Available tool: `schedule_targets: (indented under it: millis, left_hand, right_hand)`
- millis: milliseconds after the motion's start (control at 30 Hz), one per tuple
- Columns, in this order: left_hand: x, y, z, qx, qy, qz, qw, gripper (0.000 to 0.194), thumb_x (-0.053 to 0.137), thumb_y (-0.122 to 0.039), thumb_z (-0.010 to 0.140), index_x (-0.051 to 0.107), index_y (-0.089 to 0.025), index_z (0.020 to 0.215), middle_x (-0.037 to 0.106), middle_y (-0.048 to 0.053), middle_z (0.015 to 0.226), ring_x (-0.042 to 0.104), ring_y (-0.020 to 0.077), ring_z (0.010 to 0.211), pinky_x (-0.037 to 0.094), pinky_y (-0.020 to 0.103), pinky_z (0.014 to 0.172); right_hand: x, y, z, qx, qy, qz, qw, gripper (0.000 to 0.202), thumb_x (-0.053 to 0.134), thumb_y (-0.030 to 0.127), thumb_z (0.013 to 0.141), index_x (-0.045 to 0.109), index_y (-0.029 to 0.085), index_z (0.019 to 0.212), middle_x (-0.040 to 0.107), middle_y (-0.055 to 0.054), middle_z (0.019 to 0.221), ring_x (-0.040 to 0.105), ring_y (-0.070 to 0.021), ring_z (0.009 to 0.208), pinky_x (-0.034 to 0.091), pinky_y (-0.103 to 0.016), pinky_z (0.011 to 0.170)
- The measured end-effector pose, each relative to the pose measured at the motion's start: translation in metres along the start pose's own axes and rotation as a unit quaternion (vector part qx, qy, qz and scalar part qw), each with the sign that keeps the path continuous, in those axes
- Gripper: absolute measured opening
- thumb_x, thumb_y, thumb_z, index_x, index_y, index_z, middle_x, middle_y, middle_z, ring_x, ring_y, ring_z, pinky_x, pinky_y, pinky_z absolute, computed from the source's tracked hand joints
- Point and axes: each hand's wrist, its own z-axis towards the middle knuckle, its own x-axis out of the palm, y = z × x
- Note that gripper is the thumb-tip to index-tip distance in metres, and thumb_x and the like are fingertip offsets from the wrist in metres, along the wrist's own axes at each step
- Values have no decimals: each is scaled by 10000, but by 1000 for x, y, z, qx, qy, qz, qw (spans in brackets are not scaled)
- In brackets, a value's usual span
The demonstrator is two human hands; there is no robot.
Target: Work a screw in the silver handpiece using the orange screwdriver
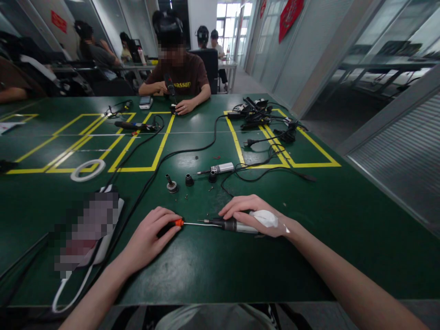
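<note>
My left hand [153, 233], closed, grips the orange-and-black handle of a screwdriver [201, 224]. Its thin metal shaft points right and reaches the front of a silver-and-black cylindrical tool [229, 224]. Around that tool's body curl the fingers of my right hand [252, 211], which has a white pad taped on it. The exact contact of the screwdriver's tip is too small to tell. Beyond the hands lie a second silver cylindrical tool [225, 168], a black cone-shaped cap [189, 179], another black cap [212, 177], a round metal part with a stem [172, 186] and several tiny screws [186, 197].
A phone [91, 220] lies left beside a white power strip [109, 238]. A white tape roll [88, 170] sits behind it. Black cables cross the green table [275, 275]; a cable pile [252, 112] stands back right. Opposite, a person [178, 75] works with a handheld driver.
</note>
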Motion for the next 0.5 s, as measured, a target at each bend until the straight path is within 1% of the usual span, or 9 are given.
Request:
schedule_targets:
  millis: [167, 267, 367, 433, 500]
  left_hand:
    - [1, 1, 0, 5, -1, -2, 1000, 216, 579, -358, 1073, 746, -224, 1101, 750, 70, 1013, 693, 220, 933, 576, 342, 859]
    - [2, 2, 0, -4, 4, 1, 1000, 230, 571, -365, 1073, 750, -222, 1098, 750, 80, 1030, 691, 224, 943, 577, 353, 871]
    - [1, 1, 0, -12, 7, 4, 1000, 245, 564, -374, 1072, 754, -221, 1092, 754, 87, 1032, 690, 229, 950, 580, 360, 881]
    - [0, 0, 0, -13, 5, 4, 1000, 248, 567, -383, 1070, 756, -223, 1088, 756, 87, 1026, 691, 229, 947, 583, 356, 877]
    - [0, 0, 0, -10, 1, 5, 1000, 247, 571, -385, 1068, 758, -223, 1087, 755, 82, 1019, 694, 226, 941, 586, 347, 868]
  right_hand:
    - [-1, 2, -2, -10, -44, 23, 999, 384, 520, 366, 1104, 816, 141, 1010, 822, -158, 1074, 782, -219, 999, 608, -348, 925]
    - [-6, 3, -4, -15, -78, 14, 997, 377, 530, 374, 1098, 818, 155, 992, 825, -148, 1038, 781, -225, 968, 611, -356, 907]
    - [-11, 13, -5, -24, -117, 7, 993, 388, 527, 394, 1097, 816, 164, 978, 825, -143, 1004, 776, -231, 940, 609, -367, 891]
    - [-4, 26, -7, -28, -125, 28, 991, 400, 530, 414, 1095, 814, 166, 961, 823, -139, 982, 774, -230, 911, 611, -366, 871]
    - [16, 45, -12, -34, -107, 72, 991, 434, 500, 426, 1106, 807, 169, 940, 824, -134, 958, 776, -222, 881, 616, -354, 849]
